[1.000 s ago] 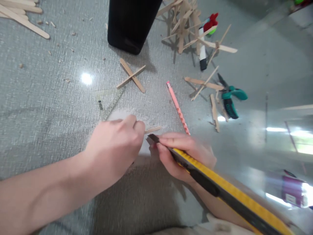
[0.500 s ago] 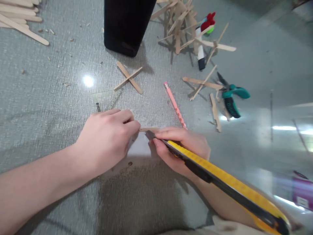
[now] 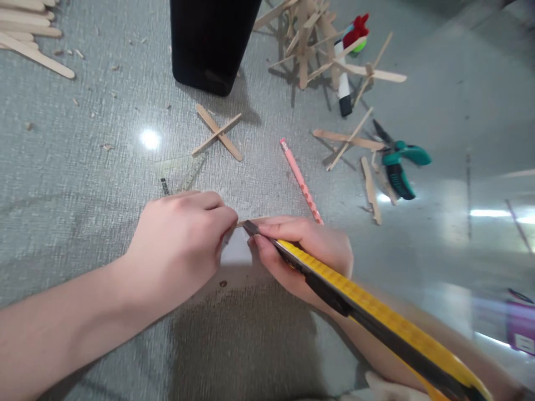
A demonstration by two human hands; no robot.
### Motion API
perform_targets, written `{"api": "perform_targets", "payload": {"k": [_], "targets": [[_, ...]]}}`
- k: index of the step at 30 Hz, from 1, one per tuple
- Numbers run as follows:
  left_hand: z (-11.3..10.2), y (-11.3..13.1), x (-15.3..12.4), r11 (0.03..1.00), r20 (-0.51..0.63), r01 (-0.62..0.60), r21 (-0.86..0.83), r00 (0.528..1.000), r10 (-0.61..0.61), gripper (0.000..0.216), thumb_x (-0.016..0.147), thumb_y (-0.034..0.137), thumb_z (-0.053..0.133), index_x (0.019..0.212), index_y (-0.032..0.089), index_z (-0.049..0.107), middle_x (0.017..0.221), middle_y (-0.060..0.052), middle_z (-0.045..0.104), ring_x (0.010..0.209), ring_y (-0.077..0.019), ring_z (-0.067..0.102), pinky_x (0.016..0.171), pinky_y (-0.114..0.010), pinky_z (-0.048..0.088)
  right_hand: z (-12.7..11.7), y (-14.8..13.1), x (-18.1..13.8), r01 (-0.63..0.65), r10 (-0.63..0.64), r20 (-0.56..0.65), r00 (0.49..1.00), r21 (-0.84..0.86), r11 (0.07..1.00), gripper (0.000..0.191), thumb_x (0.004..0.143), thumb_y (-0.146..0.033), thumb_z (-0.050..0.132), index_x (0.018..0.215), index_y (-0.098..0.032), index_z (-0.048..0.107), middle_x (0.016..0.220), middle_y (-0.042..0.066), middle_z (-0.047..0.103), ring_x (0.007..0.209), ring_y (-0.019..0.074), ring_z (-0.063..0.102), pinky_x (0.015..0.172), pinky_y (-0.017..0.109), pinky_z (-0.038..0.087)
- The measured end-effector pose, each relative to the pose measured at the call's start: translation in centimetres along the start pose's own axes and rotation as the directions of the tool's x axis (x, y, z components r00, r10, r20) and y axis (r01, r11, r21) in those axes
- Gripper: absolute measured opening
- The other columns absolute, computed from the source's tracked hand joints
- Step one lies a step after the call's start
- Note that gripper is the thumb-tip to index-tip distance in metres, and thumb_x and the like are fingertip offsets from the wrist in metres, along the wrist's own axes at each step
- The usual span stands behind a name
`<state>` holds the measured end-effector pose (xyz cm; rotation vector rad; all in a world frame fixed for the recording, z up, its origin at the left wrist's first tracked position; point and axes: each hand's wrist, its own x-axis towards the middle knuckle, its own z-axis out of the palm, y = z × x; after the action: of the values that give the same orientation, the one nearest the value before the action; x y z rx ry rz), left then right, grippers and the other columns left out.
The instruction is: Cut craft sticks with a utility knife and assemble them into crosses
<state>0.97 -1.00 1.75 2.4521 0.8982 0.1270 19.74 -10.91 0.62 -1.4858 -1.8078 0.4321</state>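
My left hand [image 3: 179, 245] is closed, pinching a thin wooden stick [image 3: 241, 223] against the grey table surface [image 3: 83, 167]. Only a short bit of the stick shows between my two hands. My right hand [image 3: 309, 250] is wrapped round a yellow and black utility knife [image 3: 376, 317]. The knife's blade tip [image 3: 249, 227] rests on the stick, right beside my left fingertips. A clear ruler [image 3: 184, 172] lies partly under my left hand.
A pink pencil [image 3: 301, 181] lies just beyond my right hand. Crossed sticks [image 3: 217, 133] and a black box [image 3: 211, 42] sit farther back. Glued stick structures [image 3: 317, 44], a marker [image 3: 345, 83], teal pliers [image 3: 397, 164] and loose sticks [image 3: 29, 33] are also around.
The knife blade has slid left along the stick toward my left fingertips, and less of the stick shows. My left hand has flattened down onto the table.
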Motion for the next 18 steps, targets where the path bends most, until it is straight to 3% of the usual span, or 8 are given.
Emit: {"api": "perform_targets", "payload": {"k": [4,8,18], "targets": [[0.38,0.01,0.05,0.999,-0.017,-0.019,0.032,1.0,0.02,0.025,0.088,0.019,0.048,0.088,0.024,0.073,0.079,-0.001,0.069,0.069,-0.0187,0.064,0.055,-0.029,0.033,0.2,-0.22,-0.07,-0.011,0.011,0.001,1.0,-0.016,1.0,0.031,0.086,-0.006,0.067,0.105,-0.03,0.063,0.092,0.002,0.079,0.084,0.0258,0.079,0.069,0.038,0.07],[0.82,0.15,0.01,0.996,-0.052,-0.046,0.073,0.997,0.05,0.02,0.087,0.017,0.051,0.085,0.021,0.07,0.076,-0.002,0.067,0.067,-0.0192,0.063,0.053,-0.03,0.031,0.43,-0.5,-0.13,-0.009,0.008,-0.036,0.999,-0.017,1.0,0.028,0.085,-0.004,0.067,0.103,-0.025,0.064,0.086,0.003,0.078,0.082,0.0233,0.079,0.069,0.033,0.069],[0.67,0.44,0.14,0.993,-0.016,-0.047,0.109,0.999,0.049,0.018,0.083,0.012,0.051,0.082,0.019,0.068,0.075,-0.003,0.065,0.065,-0.0174,0.06,0.052,-0.03,0.031,0.43,-0.62,-0.06,-0.019,0.018,-0.023,1.0,-0.043,0.999,0.03,0.086,-0.006,0.066,0.104,-0.029,0.062,0.085,0.002,0.077,0.079,0.0256,0.079,0.063,0.037,0.068]]}}
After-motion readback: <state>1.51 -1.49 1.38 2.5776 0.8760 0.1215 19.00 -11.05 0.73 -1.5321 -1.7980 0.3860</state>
